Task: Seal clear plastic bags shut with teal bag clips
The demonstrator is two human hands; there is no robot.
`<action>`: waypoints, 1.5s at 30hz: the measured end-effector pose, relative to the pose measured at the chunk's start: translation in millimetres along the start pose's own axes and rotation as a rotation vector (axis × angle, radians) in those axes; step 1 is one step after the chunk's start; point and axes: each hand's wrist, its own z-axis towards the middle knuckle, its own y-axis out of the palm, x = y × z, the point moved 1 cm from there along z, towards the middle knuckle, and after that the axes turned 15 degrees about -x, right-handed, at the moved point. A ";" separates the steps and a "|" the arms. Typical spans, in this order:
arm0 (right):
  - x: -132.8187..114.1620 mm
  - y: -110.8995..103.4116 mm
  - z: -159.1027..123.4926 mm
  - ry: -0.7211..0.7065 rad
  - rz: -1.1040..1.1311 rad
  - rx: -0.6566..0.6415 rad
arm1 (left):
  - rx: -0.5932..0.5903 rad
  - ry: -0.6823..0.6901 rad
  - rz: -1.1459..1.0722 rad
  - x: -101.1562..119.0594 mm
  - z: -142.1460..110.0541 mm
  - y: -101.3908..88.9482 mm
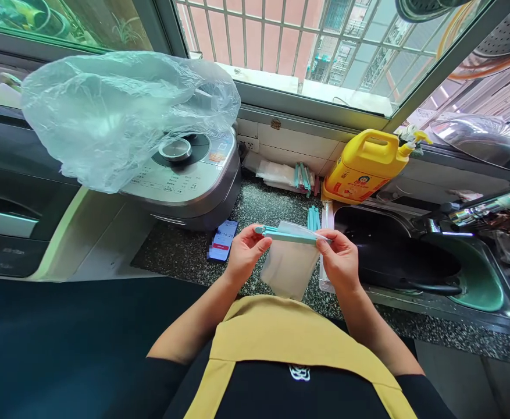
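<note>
Above the counter's front edge I hold a translucent plastic bag (290,269) with pale, flat contents. A teal bag sealing clip (293,237) lies across its top, and clear film sticks up past it. My left hand (245,251) pinches the clip's left end between thumb and fingers. At the other end, my right hand (341,256) pinches the clip and the bag's upper corner. Just behind the bag lie several loose teal clips (313,218). Against the wall rest more filled bags (278,173) with teal clips on them.
A rice cooker (211,186) stands at left, with a large clear plastic bag (124,116) draped over it. A phone (223,240) lies near my left hand. A yellow jug (366,166) stands behind the sink (484,273), which holds a black wok (398,256).
</note>
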 end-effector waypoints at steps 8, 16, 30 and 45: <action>-8.1 -1.6 -1.0 0.028 -0.070 -0.005 | 0.004 0.064 -0.001 2.0 -2.9 4.2; -17.2 -5.9 0.8 0.057 -0.168 -0.215 | -0.017 0.015 -0.002 -0.9 -5.9 9.1; -15.7 -4.9 -5.0 0.021 -0.252 -0.216 | -0.011 -0.029 0.047 -3.3 -4.0 9.5; -16.7 -4.1 -5.2 0.004 -0.262 -0.215 | 0.013 -0.044 0.032 -3.5 -1.8 9.9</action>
